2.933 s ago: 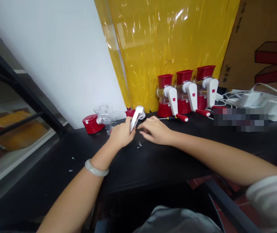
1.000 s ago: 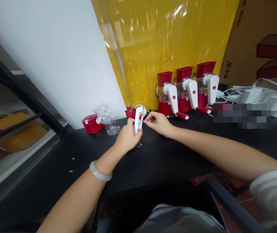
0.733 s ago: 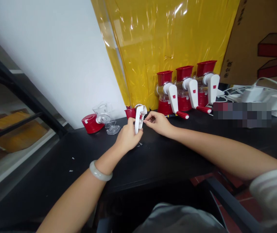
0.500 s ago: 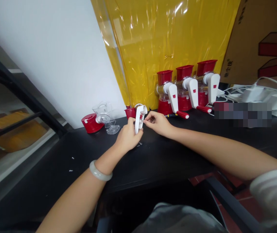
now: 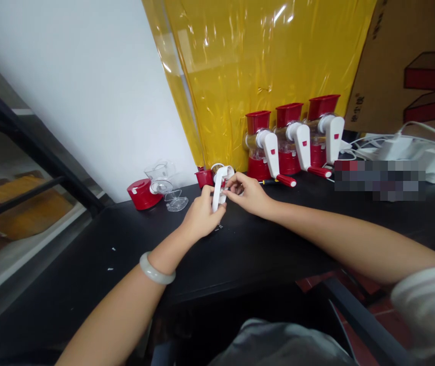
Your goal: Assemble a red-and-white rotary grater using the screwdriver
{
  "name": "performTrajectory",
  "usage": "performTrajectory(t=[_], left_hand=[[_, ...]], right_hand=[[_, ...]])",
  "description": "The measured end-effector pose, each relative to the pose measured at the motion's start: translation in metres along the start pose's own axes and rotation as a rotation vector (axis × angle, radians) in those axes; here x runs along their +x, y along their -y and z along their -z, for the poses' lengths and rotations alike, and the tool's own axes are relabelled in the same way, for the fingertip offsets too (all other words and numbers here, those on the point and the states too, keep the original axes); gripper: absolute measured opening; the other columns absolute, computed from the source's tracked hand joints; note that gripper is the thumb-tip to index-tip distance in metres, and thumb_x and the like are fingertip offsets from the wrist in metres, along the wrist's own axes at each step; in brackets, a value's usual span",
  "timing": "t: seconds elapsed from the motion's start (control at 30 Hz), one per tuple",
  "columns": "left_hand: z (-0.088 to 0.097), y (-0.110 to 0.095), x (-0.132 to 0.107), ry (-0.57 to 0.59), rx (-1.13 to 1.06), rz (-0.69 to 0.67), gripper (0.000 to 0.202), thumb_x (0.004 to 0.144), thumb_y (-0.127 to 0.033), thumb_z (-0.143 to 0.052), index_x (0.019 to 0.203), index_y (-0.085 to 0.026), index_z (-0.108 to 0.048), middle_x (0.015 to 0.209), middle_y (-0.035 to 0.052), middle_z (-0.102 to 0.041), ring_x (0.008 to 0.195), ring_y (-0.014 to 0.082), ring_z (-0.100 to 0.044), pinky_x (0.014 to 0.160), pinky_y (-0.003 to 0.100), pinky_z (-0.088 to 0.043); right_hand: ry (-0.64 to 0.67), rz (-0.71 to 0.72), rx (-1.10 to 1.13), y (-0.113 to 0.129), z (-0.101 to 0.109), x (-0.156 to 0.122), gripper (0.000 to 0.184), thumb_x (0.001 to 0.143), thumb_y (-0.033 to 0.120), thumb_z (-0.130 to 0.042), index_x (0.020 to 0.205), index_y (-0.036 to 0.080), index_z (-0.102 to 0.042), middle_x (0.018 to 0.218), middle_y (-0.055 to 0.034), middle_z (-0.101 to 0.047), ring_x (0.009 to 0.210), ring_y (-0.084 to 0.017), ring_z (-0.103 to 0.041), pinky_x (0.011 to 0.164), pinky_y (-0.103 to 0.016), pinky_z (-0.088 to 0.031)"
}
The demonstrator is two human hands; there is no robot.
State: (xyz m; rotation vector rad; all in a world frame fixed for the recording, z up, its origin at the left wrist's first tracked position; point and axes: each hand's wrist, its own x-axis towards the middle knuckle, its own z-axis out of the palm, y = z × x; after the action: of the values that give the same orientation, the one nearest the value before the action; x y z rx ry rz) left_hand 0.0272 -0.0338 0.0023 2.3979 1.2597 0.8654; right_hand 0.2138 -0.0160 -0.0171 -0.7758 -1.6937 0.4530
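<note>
My left hand (image 5: 203, 212) is closed round a white plastic crank handle (image 5: 217, 192), held upright just above the black table. My right hand (image 5: 248, 193) has its thumb and fingers pinched together against the handle's right side. A small red bit (image 5: 223, 183) shows by those fingertips; whether they grip it I cannot tell. Behind the handle, partly hidden, stands a red hopper (image 5: 204, 178). To the left are a red base (image 5: 144, 194), a clear plastic housing (image 5: 161, 184) and a clear flat piece (image 5: 177, 203).
Several red and white hand-crank graters, the nearest (image 5: 259, 147), stand in a row at the back right. Behind them hangs a yellow plastic sheet (image 5: 240, 61). White chargers and cables (image 5: 396, 147) lie at the right. Small white scraps dot the black table (image 5: 126, 284).
My right hand's fingers have moved slightly left and up, onto the crank handle. A small red bit now shows there. My left hand keeps its grip, with the handle tilted a little.
</note>
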Motion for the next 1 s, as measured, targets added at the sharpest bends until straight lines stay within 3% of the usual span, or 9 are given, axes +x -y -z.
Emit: performTrajectory(t=[0.43,0.6,0.77,0.9,1.0], left_hand=[[-0.001,0.009,0.002,0.006,-0.223,-0.123,0.029,0.089,-0.032,-0.061,0.109,-0.021,-0.043,0.078,0.0014,-0.073,0.063,0.0173,-0.068,0.058,0.026,-0.046],[-0.001,0.009,0.002,0.011,-0.307,-0.103,0.03,0.089,-0.033,-0.062,0.108,-0.02,-0.043,0.077,0.0016,-0.073,0.06,0.0161,-0.067,0.056,0.025,-0.047],[-0.002,0.011,0.003,-0.015,-0.332,-0.114,0.03,0.089,-0.034,-0.063,0.107,-0.021,-0.043,0.079,0.002,-0.073,0.058,0.0152,-0.066,0.056,0.025,-0.048],[-0.003,0.011,0.003,-0.017,-0.368,-0.136,0.032,0.09,-0.035,-0.063,0.11,-0.021,-0.042,0.081,0.003,-0.074,0.057,0.0146,-0.066,0.056,0.025,-0.049],[-0.003,0.009,0.002,-0.008,-0.363,-0.146,0.032,0.09,-0.035,-0.063,0.11,-0.02,-0.042,0.081,0.0035,-0.074,0.056,0.0142,-0.065,0.057,0.025,-0.049]], right_hand=[[-0.128,0.019,-0.15,0.0,0.007,0.006,0.031,0.072,0.028,-0.082,0.081,0.021,-0.054,0.073,0.0048,-0.044,0.065,-0.012,-0.043,0.063,-0.028,-0.037],[-0.12,-0.047,-0.016,-0.007,0.006,0.006,0.042,0.07,0.041,-0.083,0.087,0.023,-0.049,0.075,0.0048,-0.045,0.065,-0.011,-0.043,0.063,-0.029,-0.04],[-0.169,-0.168,0.207,-0.017,-0.001,0.006,0.051,0.074,0.047,-0.077,0.102,0.026,-0.04,0.091,0.0005,-0.052,0.075,-0.014,-0.055,0.068,-0.034,-0.052],[-0.047,-0.24,0.417,-0.02,-0.004,0.006,0.065,0.069,0.041,-0.08,0.115,0.029,-0.035,0.108,-0.004,-0.058,0.094,-0.019,-0.064,0.084,-0.043,-0.057],[0.072,-0.254,0.494,-0.016,-0.005,0.006,0.06,0.07,0.038,-0.08,0.113,0.027,-0.041,0.108,-0.0054,-0.065,0.103,-0.022,-0.066,0.098,-0.048,-0.052]])
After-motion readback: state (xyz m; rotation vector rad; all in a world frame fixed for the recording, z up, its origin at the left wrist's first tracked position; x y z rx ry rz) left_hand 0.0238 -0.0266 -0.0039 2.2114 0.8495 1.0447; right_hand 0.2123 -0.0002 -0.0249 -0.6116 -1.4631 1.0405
